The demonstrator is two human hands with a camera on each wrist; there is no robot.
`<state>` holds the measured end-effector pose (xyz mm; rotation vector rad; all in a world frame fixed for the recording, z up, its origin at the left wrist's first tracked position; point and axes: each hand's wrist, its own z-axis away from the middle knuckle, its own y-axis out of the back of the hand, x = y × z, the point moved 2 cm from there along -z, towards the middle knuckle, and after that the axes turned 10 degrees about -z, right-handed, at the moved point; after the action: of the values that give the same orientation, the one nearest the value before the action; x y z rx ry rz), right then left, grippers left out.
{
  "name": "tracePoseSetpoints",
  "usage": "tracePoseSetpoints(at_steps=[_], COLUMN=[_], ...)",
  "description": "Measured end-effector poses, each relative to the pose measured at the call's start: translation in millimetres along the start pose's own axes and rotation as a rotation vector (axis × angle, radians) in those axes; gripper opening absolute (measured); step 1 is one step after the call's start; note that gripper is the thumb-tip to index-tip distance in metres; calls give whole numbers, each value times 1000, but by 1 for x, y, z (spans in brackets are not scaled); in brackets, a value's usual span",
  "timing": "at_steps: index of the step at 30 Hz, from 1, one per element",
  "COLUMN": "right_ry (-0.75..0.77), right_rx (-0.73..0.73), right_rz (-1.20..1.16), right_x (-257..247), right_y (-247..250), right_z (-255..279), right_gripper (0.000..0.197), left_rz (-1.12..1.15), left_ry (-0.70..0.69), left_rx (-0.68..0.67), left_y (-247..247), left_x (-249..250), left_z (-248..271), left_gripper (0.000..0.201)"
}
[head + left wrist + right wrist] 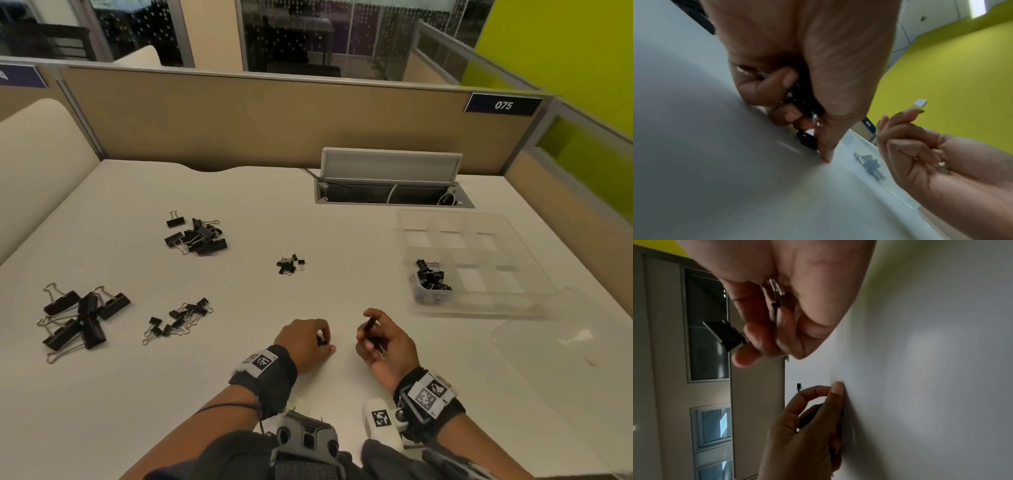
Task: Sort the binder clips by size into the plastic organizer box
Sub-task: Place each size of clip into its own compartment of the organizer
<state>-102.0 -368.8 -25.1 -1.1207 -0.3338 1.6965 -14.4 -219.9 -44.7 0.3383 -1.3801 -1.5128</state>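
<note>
we see our left hand [306,340] low on the white table [308,222], at about 6 o'clock in the head view. its fingers are curled tight around a few small black binder clips [805,99], and the thumb tip touches the table top. just to the right, our right hand [385,341] is lifted a little off the table. its fingers are closed on one black binder clip with silver wire handles [726,334]; the black part sticks out past the fingertips and a wire loop pokes out by the palm.

the clear plastic organizer box [479,222] sits at about 2 o'clock, well apart from both hands. it has many little rooms inside. one bunch of small black clips [431,275] lies in the near left corner room. a clear plastic lid [565,342] lies flat on the table just in front of the box, at about 3 o'clock.

more clips wait on the table in piles. the big black clips [78,313] are at 9 o'clock. a pile of small clips with thin wire handles [180,318] lies near them, toward the hands. the middle-size black clips [197,234] are at 10 o'clock. the tiny black clips [290,263] are at 12 o'clock, between the hands and the open grey cable hatch [390,178] at the back of the table.
</note>
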Motion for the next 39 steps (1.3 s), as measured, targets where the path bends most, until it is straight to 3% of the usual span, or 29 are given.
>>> tracePoseSetpoints(at_steps=[9, 11, 13, 16, 19, 22, 25, 29, 33, 39], right_ry=[-91, -114, -120, -178, -254, -196, -151, -135, -100, 12], right_rx=[-70, -102, -78, -3, -17, -38, -52, -67, -35, 28], right_rz=[-90, -103, -90, -52, -36, -100, -193, -135, -168, -267], right_x=[15, 18, 21, 27, 36, 49, 55, 54, 52, 51], right_y=[1, 0, -2, -6, -22, -40, -47, -44, -36, -27], right_z=[3, 4, 5, 6, 11, 12, 13, 15, 16, 6], right_gripper=[15, 24, 23, 24, 27, 29, 22, 22, 43, 47], left_rz=[-3, 42, 200, 673, 897, 732, 577, 420, 489, 515], left_ry=[-52, -50, -45, -61, -191, -325, -352, -416, -371, -438], left_rx=[23, 54, 108, 174, 198, 217, 254, 307, 376, 484], left_y=[10, 14, 21, 40, 60, 57, 45, 36, 31, 22], left_x=[-2, -3, -5, 1, 25, 45, 44, 41, 46, 72], left_z=[-1, 1, 5, 16, 29, 35, 35, 37, 35, 25], left_gripper=[16, 18, 16, 14, 14, 13, 13, 21, 32, 30])
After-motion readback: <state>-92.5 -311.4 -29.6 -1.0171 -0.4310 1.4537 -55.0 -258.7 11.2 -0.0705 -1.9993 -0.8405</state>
